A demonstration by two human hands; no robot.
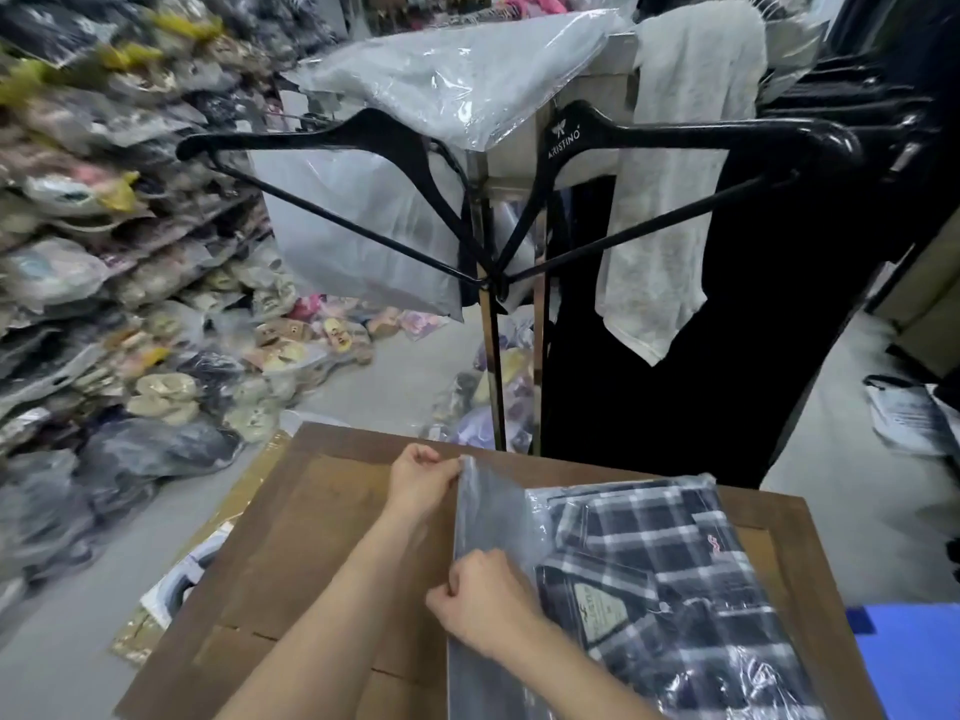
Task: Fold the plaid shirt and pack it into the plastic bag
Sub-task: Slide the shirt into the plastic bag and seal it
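Item 1, wooden table [291, 537]: your work surface, bare on its left half; everything in hand lies on the right half, close to you.

Item 2, plastic bag [493, 517]: clear, lying flat on the table with its open end turned to the left. An empty strip of film runs along that left edge, between your two hands. It likely lies this way so the spare flap can be folded over and closed.

Item 3, plaid shirt [670, 553]: dark with pale checks, folded, already inside the bag and filling its right part. The collar label faces up near your right wrist; a small red mark shows on the chest toward the far right. By the look of it, folding and insertion are done and only closing the mouth is left.

Item 4, left hand [421, 480]: at the far corner of the bag's open edge, fingers drawn together and pinching the film. The shirt sits to its right, apart from it, with empty plastic between.

Item 5, right hand [480, 602]: at the near stretch of the same edge, fingertips pinching the plastic, palm over the bag. The shirt's collar end is just beside it, to the right.

Together you hold the edge taut at two points, probably to keep the flap straight for folding.
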